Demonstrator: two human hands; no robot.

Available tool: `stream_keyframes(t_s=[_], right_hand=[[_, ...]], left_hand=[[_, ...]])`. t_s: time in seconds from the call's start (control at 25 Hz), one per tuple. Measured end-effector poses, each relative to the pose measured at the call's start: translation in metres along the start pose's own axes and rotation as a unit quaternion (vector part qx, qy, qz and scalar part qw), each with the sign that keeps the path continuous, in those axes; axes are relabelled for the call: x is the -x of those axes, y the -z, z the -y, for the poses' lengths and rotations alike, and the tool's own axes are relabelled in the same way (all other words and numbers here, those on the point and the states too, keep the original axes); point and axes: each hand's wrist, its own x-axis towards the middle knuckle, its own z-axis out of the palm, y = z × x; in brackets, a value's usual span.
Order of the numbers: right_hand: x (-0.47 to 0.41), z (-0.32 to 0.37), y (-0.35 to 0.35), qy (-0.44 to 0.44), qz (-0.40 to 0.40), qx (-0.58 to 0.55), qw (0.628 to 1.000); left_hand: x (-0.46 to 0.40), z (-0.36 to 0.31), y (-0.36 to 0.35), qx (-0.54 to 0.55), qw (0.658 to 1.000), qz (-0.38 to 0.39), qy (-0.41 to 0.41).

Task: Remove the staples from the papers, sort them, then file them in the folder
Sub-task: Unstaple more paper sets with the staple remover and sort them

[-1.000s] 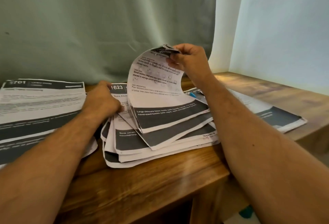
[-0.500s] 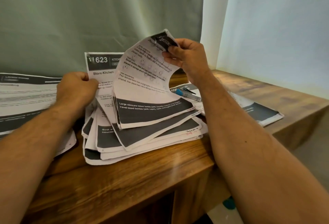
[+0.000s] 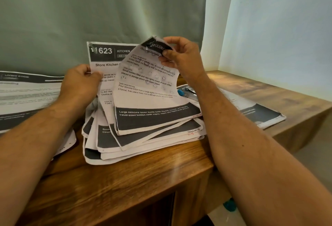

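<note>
Fingers (image 3: 168, 53) of the right hand (image 3: 183, 58) pinch a curled white printed sheet (image 3: 149, 89); left hand (image 3: 80, 83) grips another sheet (image 3: 106, 58). Sorting looks underway. No folder visible on the wooden desk (image 3: 125, 180).

Wooden table (image 3: 125, 186); grey-green curtain (image 3: 89, 10) behind; white wall (image 3: 278, 28) right.

Both bare forearms reach forward from the lower corners. Left hand (image 3: 81, 82): back of hand up, fingers curled, thumb and fingertips pinching. Right hand (image 3: 183, 58): raised higher than the left, wrist bent, thumb toward the camera, thumb and curled fingers pinching at its upper left. Hands apart.
</note>
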Motion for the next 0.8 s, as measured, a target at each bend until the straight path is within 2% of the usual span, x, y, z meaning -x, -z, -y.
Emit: stream_keyframes(t_s=[0.16,0.36,0.44,0.52,0.56,0.6,0.68,0.72,0.8], right_hand=[[0.008,0.0,-0.019,0.056,0.023,0.168,0.984],[0.009,-0.002,-0.03,0.027,0.064,0.176,0.982],[0.009,-0.003,-0.03,0.027,0.048,0.185,0.981],[0.009,-0.003,-0.03,0.032,0.023,0.206,0.978],[0.009,-0.003,-0.029,0.033,0.013,0.216,0.976],[0.009,-0.002,-0.03,0.033,0.007,0.223,0.974],[0.008,-0.002,-0.03,0.03,0.009,0.236,0.971],[0.009,-0.003,-0.031,0.029,0.016,0.243,0.969],[0.009,-0.003,-0.032,0.026,0.019,0.248,0.968]], left_hand=[[0.006,-0.008,-0.006,0.022,0.998,0.051,-0.034],[0.011,-0.012,-0.003,0.038,0.991,0.117,-0.051],[0.01,-0.014,-0.001,0.043,0.989,0.135,-0.036],[0.007,-0.011,0.0,0.023,0.994,0.11,0.002],[0.004,-0.008,0.001,-0.025,0.997,0.075,0.012],[0.0,-0.004,0.003,-0.124,0.991,0.043,0.003],[-0.004,0.006,0.006,-0.345,0.938,0.032,-0.007],[-0.006,0.011,0.007,-0.403,0.914,0.043,0.009],[-0.01,0.016,0.008,-0.422,0.904,0.062,0.04]])
